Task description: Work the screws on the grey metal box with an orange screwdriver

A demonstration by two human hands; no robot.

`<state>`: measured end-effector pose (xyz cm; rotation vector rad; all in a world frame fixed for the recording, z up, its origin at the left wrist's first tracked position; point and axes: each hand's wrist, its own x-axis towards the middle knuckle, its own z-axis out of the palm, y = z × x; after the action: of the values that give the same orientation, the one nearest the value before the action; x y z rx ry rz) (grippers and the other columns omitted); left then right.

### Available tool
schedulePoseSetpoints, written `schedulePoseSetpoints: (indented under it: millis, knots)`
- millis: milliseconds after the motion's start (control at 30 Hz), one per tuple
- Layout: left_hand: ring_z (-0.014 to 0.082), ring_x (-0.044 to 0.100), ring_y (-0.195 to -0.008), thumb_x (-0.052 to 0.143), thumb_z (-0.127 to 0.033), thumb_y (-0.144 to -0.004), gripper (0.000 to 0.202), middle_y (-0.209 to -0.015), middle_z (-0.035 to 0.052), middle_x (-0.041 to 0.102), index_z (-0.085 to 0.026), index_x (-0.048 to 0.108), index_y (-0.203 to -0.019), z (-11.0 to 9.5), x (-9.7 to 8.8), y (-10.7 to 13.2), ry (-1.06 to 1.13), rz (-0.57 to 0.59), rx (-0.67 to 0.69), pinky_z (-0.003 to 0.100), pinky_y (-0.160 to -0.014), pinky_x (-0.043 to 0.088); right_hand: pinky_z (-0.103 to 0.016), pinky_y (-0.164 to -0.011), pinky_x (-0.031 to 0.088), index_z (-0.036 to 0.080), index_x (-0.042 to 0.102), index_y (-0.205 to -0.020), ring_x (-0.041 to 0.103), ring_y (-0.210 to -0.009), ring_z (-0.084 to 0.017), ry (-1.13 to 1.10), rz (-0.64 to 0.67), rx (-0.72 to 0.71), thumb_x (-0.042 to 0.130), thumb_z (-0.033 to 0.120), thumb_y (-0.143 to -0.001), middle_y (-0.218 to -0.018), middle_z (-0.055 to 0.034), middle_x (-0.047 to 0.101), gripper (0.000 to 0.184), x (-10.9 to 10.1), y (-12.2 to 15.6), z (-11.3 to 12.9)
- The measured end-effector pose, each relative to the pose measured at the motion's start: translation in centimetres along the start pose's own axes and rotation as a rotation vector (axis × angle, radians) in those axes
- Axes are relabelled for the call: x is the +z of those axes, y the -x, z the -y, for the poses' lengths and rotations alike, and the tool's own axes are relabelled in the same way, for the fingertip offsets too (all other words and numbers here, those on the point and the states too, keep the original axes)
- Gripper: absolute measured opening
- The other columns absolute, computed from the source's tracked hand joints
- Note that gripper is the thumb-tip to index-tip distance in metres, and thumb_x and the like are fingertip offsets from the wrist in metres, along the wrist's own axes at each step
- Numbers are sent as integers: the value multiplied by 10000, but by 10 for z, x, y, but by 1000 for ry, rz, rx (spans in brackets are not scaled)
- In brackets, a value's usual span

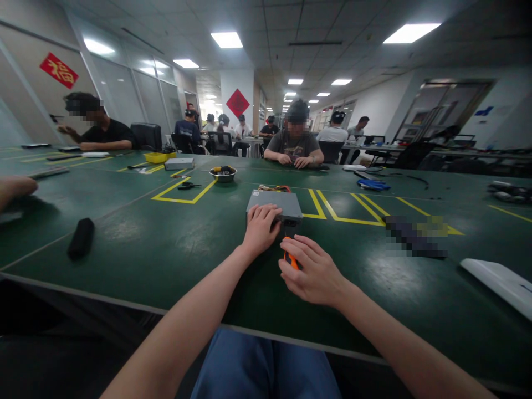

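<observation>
A grey metal box (277, 203) with coloured wires at its far side lies on the green table (166, 244) in front of me. My left hand (260, 227) rests on the box's near left corner, fingers curled over its edge. My right hand (311, 271) is closed round an orange-handled screwdriver (290, 257), whose tip points at the box's near face.
A black pouch (81, 238) lies at left and a white device (501, 282) at right. A metal bowl (223, 174) with parts, pliers (188, 185) and yellow floor-tape lines sit further back. Another person's hand (14, 189) reaches in at far left. Several people sit at the tables beyond.
</observation>
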<state>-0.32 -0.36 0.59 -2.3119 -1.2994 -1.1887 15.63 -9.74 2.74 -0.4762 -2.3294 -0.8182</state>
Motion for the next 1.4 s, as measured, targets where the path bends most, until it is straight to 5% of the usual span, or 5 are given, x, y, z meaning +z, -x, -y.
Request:
schedulePoseSetpoints:
  millis: [167, 833, 1000, 1200, 1400]
  knots:
    - [165, 449, -1163, 501, -244, -818, 289, -1205, 3, 561, -258, 518, -1106, -1, -1, 0, 2, -7, 1, 373, -1059, 220, -385, -904, 488, 191, 481, -1144, 488, -1142, -234, 15, -25, -49, 465, 91, -829, -1143, -119, 521, 331, 0, 4, -3]
    - [170, 449, -1163, 508, -229, -810, 289, -1205, 7, 560, -255, 520, -1097, -2, -1, 0, 3, -15, -2, 384, -1061, 217, -302, -840, 513, 211, 548, -1103, 577, -1001, -188, 36, -44, -13, 552, 147, -828, -1003, -70, 625, 283, 0, 6, -1]
    - [168, 448, -1165, 504, -234, -813, 286, -1205, 9, 562, -252, 521, -1098, -2, -2, 0, 0, -9, -4, 383, -1056, 226, -324, -826, 525, 155, 546, -948, 534, -1077, -224, -57, -89, 76, 524, 193, -851, -1051, -133, 586, 107, 2, 8, 1]
    - [171, 454, -1160, 503, -228, -810, 298, -1201, 14, 565, -250, 517, -1107, -2, -1, 0, 7, -13, -1, 387, -1053, 232, -391, -913, 482, 102, 452, -1182, 395, -1235, -271, -184, 66, 37, 409, 147, -878, -1242, -211, 463, 311, -1, 8, 4]
    - [166, 450, -1164, 495, -230, -820, 292, -1206, 11, 561, -253, 515, -1111, -3, -3, 0, -6, -1, -3, 386, -1057, 229, -315, -888, 515, 117, 495, -1068, 536, -1102, -208, -201, -90, -4, 526, 140, -848, -1083, -151, 586, 223, 2, 6, 3]
